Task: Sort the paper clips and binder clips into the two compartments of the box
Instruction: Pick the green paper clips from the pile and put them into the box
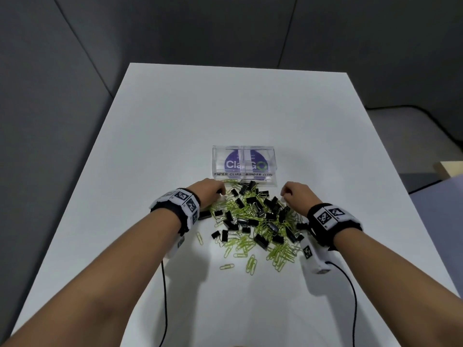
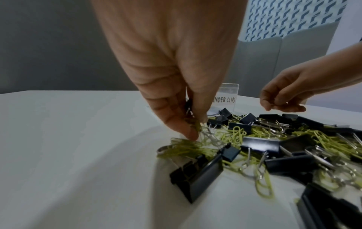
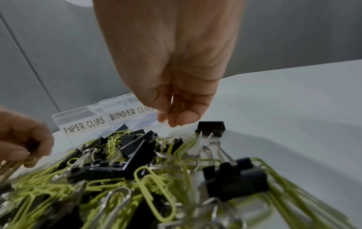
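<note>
I see a white rectangular table [image 1: 175, 146] running away from me. On it, near 12 o'clock from my hands, stands a clear plastic 2-compartment box [image 1: 243, 163], the left compartment labelled PAPER CLIPS and the right BINDER CLIPS. Both compartments look empty to me, though the printed sticker behind them makes that hard to confirm.

Just in front of the box, between my wrists, sprawls a tangled heap of lime-green wire paper clips [image 1: 253, 221] mixed with black metal binder clips [image 1: 260, 240]. A few paper clips lie loose toward 6 o'clock.

My left hand [image 1: 209, 192] sits at the 10 o'clock edge of the heap. In the left wrist view its fingertips [image 2: 188, 131] pinch down on a small bunch of the green paper clips, which touch the table.

My right hand [image 1: 297, 194] hovers at the 2 o'clock edge, fingers curled with the tips together. The right wrist view hints at something small between them, but I cannot tell what, or whether it holds anything.

I judge the sorting barely started, at a pick. Next, the left hand needs to lift its bunch free of the tangle and carry it toward 12 o'clock over the left compartment.
</note>
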Demonstrator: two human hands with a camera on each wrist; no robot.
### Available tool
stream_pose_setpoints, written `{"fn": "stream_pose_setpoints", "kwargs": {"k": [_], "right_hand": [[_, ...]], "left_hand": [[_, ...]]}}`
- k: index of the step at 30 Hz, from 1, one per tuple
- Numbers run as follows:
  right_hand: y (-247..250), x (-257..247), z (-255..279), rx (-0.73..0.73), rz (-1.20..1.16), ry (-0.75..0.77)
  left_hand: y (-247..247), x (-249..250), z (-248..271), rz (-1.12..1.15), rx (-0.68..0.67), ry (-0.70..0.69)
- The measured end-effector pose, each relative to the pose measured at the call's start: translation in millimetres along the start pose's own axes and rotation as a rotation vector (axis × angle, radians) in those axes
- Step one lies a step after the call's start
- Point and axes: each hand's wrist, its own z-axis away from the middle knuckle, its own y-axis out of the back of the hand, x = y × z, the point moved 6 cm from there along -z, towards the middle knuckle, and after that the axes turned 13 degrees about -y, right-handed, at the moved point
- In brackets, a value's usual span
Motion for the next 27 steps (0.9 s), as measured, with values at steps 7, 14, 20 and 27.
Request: {"fn": "stream_pose_setpoints", "kwargs": {"k": [7,14,20,27], "right_hand": [[-7,6,-3,-0.012,0.06,-0.084],[-10,2,-1,-0.022,0.075,-0.053],[-6,4,2,-0.026,0.045,-0.046],[-16,-4,2,-0.016,0.154,-0.09]], "left_hand": [[-2,-16,8,0.15,0.074,0.117],[-10,-13,5,0.174,0.097,0.112],[-3,-15,8,0.101,0.103,0.117],[-7,-25,18,0.023,0.036,0.104]]}}
